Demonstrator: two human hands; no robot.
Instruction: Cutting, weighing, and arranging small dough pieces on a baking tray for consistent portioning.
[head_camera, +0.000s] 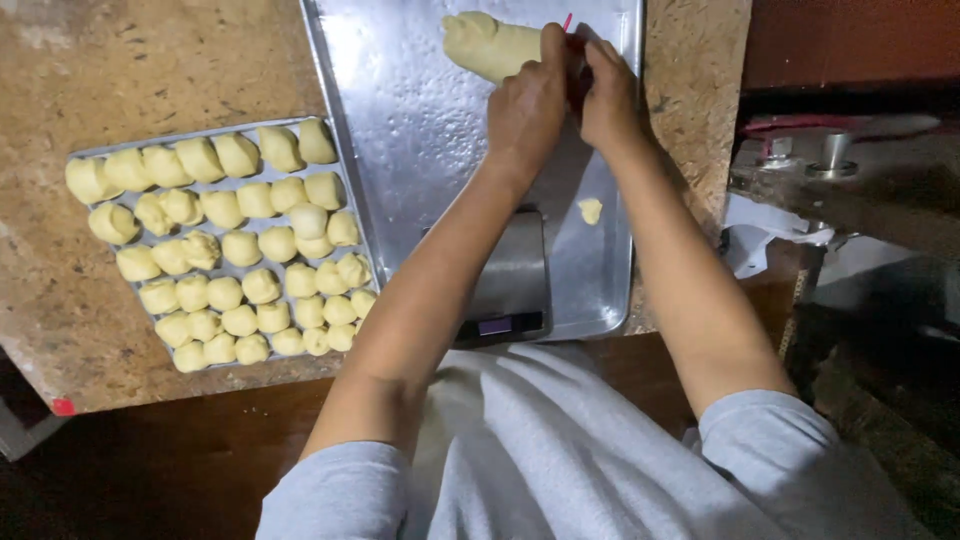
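The left hand (527, 105) presses down on the right end of a long log of dough (490, 45), its fingers (553, 45) curled over the top so that they close on the dough. The log is pale yellow, smooth and thick, rounded at its far end, and stretches away to the left of those fingers across the big metal tray (400, 120). The right hand (608, 95) sits just beside the left one, touching it, fingers bent inward around something red (567, 22) of which only a sliver shows; how tightly they grip it cannot be told. Nearer the person than both hands, a small scrap of dough (590, 210) lies on the tray beside a kitchen scale (512, 280). Well to the left of the hands, a smaller tray (80, 155) on the speckled stone surface (150, 60) holds rows of rounded dough balls (240, 250).
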